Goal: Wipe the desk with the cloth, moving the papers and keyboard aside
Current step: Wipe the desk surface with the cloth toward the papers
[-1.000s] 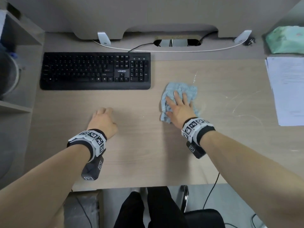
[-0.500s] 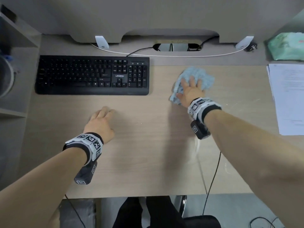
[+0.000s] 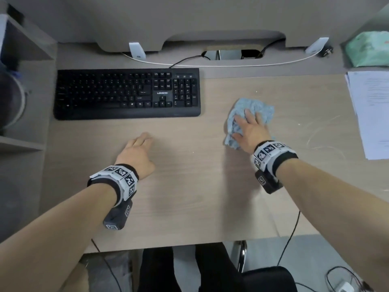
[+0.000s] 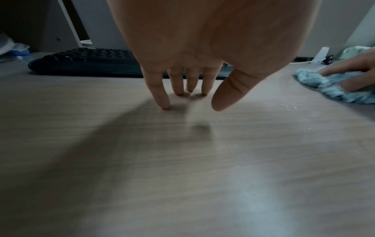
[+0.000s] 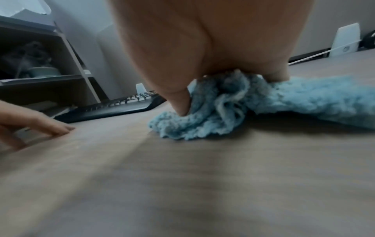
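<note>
Pressing one blue cloth [image 3: 251, 114] flat, the right hand [image 3: 249, 131] is spread; the left hand [image 3: 136, 154] rests relaxed on the tabletop [image 3: 189, 197] between one keyboard [image 3: 126, 93] and one paper stack [image 3: 370, 114].

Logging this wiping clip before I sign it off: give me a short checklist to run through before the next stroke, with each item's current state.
1. Cloth under the right hand, flat on the desk: ok.
2. Right hand's fingers spread and pressing the cloth rather than bunching it in a fist: ok.
3. Left hand clear of the cloth, fingertips resting on bare desk: ok.
4. Keyboard out of the stroke path: ok for now, it lies to the left of the cloth, apart from it.
5. Papers out of the path: ok for now, at the right edge.
6. Pale streaks between cloth and papers wiped away: not ok.
</note>
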The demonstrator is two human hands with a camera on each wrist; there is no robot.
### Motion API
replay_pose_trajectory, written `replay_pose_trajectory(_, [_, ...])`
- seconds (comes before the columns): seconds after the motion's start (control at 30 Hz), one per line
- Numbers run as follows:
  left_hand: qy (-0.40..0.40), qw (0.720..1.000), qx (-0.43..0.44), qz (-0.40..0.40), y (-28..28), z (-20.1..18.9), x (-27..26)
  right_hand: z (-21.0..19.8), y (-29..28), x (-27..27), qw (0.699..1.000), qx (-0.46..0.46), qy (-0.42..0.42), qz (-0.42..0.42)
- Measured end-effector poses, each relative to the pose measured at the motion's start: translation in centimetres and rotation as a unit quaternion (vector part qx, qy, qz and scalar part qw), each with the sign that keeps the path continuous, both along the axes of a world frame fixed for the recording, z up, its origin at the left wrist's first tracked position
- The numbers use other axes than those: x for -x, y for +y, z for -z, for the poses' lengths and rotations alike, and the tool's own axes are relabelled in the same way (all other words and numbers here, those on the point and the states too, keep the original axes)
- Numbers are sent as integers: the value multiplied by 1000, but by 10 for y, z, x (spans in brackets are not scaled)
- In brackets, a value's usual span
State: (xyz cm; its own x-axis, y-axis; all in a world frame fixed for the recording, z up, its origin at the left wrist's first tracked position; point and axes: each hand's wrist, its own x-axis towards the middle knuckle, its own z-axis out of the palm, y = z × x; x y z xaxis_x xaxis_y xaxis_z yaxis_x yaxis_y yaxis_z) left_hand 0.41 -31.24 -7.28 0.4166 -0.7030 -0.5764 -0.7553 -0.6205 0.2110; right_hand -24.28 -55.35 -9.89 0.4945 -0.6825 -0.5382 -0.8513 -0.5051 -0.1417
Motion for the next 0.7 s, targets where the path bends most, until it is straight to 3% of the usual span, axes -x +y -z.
replay_pose_trajectory(0.07, [15, 1000, 13, 0, 4, 3, -7, -1, 19, -25, 1000, 5, 9, 12])
replay_pose_trajectory(0.2, [32, 998, 45, -1, 13, 3, -21, -1, 102, -63, 993, 4, -15, -115])
replay_pose_trajectory(0.37, [28, 998, 40, 44, 27, 4, -32, 1, 190, -45, 968, -42, -89, -229])
replay_pose_trajectory(0.43, [31, 997, 40, 63, 31, 3, -33, -6, 193, -29, 965, -92, -144, -200])
replay_pose_trajectory(0.53, [36, 996, 47, 72, 34, 3, -35, -11, 166, -14, 966, -71, -249, -24])
replay_pose_trajectory(0.6, [39, 995, 54, 74, 36, 3, -35, -14, 140, -16, 963, -28, -259, 69])
replay_pose_trajectory(0.7, [42, 994, 50, 84, 41, 5, -35, -11, 118, -42, 967, -22, -240, 87])
